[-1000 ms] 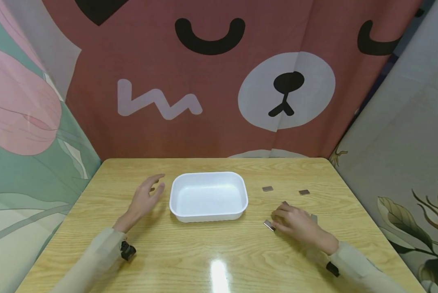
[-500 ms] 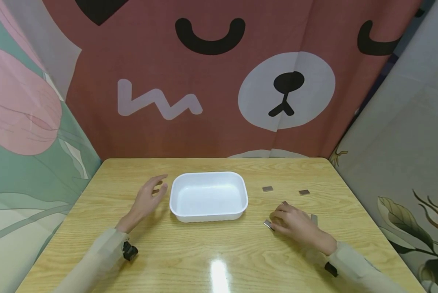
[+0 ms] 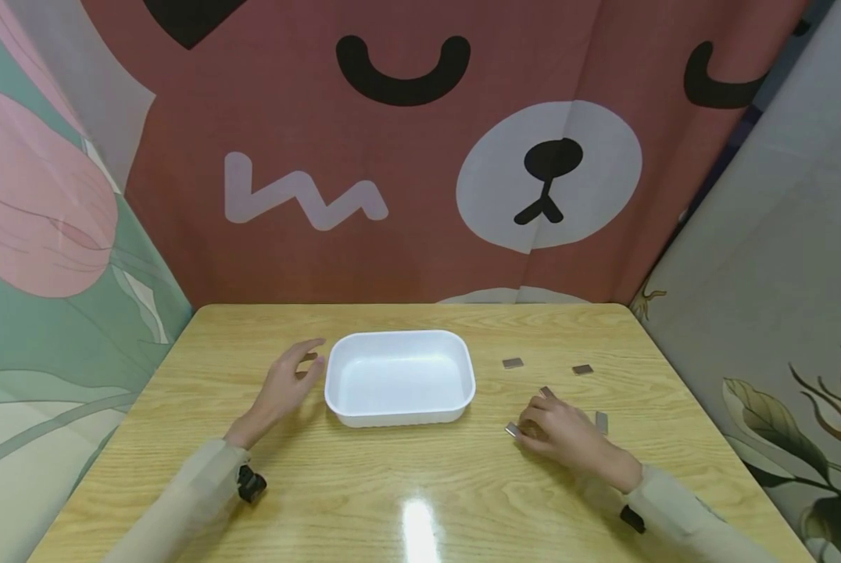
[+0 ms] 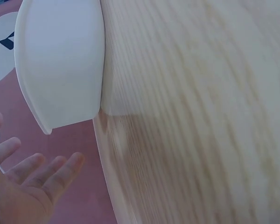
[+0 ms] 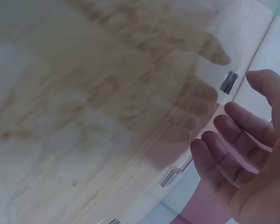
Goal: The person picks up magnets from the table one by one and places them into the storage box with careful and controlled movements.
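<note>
Beside the left end of a white plastic tray [image 3: 399, 417], my left hand [image 3: 280, 391] hovers with fingers relaxed and holds nothing. In the left wrist view its fingers [image 4: 65, 175] are spread below the tray's end wall [image 4: 60, 70]. My right hand [image 3: 568, 438] is low over the table on the right, thumb and fingers parted. A small flat metallic piece [image 3: 511, 429] lies at its thumb and index tips. The right wrist view shows this shiny piece [image 5: 229, 82] just beyond the fingertips [image 5: 231, 107], with a gap between. Another piece [image 3: 547, 392] shows partly behind the knuckles.
More small grey-brown rectangles lie on the wooden table [image 3: 364, 485]: one right of the tray [image 3: 513, 363], one farther right [image 3: 583, 369], and one beside the right hand [image 3: 601, 423]. A bear-print curtain [image 3: 420, 258] hangs behind the table's back edge.
My left hand has drifted a little right, closer to the tray. The right hand has shifted slightly left, uncovering more of the piece beside it. The tray stays in place.
</note>
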`<state>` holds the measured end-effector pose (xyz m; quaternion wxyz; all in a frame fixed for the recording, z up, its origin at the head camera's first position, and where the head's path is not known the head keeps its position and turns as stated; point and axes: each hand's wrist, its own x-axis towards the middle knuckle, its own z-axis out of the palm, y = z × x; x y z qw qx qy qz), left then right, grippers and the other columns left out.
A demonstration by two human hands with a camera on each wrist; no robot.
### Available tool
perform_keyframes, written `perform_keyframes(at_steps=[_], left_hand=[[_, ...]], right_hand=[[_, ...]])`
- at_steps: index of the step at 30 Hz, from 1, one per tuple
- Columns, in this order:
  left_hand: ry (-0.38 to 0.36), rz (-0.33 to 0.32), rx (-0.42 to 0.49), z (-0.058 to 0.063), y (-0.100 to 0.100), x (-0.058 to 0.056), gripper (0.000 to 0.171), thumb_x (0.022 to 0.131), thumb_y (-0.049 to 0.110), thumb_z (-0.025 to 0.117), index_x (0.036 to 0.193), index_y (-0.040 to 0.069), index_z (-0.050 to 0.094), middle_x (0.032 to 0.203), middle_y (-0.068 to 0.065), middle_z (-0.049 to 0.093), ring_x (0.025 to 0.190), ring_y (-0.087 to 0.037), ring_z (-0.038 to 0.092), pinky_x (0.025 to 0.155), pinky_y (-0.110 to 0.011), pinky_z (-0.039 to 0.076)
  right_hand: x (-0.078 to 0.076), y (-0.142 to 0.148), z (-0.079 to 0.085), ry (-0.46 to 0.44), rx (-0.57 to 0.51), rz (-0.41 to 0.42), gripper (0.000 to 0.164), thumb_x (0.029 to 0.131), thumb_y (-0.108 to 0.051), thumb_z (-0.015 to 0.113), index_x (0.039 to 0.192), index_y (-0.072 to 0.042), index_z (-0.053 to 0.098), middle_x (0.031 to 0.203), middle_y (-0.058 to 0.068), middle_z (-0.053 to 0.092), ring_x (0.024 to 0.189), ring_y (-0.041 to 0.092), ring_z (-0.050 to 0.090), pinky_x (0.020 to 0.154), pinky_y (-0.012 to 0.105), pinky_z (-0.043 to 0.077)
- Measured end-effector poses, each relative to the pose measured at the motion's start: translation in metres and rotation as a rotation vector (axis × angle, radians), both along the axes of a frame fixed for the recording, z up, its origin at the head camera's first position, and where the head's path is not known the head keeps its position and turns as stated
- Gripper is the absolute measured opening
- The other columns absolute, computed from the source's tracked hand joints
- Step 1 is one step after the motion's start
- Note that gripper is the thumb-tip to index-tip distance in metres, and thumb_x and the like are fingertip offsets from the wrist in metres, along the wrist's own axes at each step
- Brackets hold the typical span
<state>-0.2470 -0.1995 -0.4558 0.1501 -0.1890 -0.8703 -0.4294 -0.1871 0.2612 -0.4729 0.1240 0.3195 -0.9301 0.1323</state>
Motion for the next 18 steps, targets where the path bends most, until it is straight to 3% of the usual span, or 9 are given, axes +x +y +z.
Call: perform_keyframes(at_steps=[5,13,18], left_hand=[[-0.002,-0.006,-0.002,-0.0011,0.0014,-0.0008,0.04,0.09,0.026,0.05,0.125,0.007,0.049,0.125,-0.011,0.046,0.102,-0.031,0.053,0.068,-0.032,0.052],[-0.002,-0.01,-0.004,-0.0048,0.0022,-0.0016,0.037,0.09,0.025,0.051,0.125,0.014,0.049,0.125,-0.009,0.046,0.1,-0.028,0.054,0.067,-0.031,0.052],[-0.007,-0.028,-0.002,-0.0058,0.0027,-0.0009,0.039,0.09,0.026,0.05,0.126,0.013,0.048,0.125,-0.009,0.046,0.099,-0.029,0.054,0.066,-0.03,0.052]], right_hand=[[0.0008,-0.0016,-0.0001,-0.008,0.016,-0.019,0.02,0.073,-0.037,0.07,0.08,-0.019,0.065,0.074,-0.012,0.049,0.061,0.0,0.04,0.047,0.015,0.036],[0.0019,-0.0036,-0.0016,-0.007,0.041,-0.035,0.021,0.072,-0.038,0.07,0.076,-0.019,0.062,0.072,-0.011,0.047,0.057,0.0,0.038,0.043,0.014,0.033],[0.002,-0.0043,-0.0024,-0.025,0.046,-0.047,0.021,0.073,-0.038,0.069,0.076,-0.019,0.061,0.073,-0.011,0.047,0.057,0.0,0.038,0.044,0.014,0.034]])
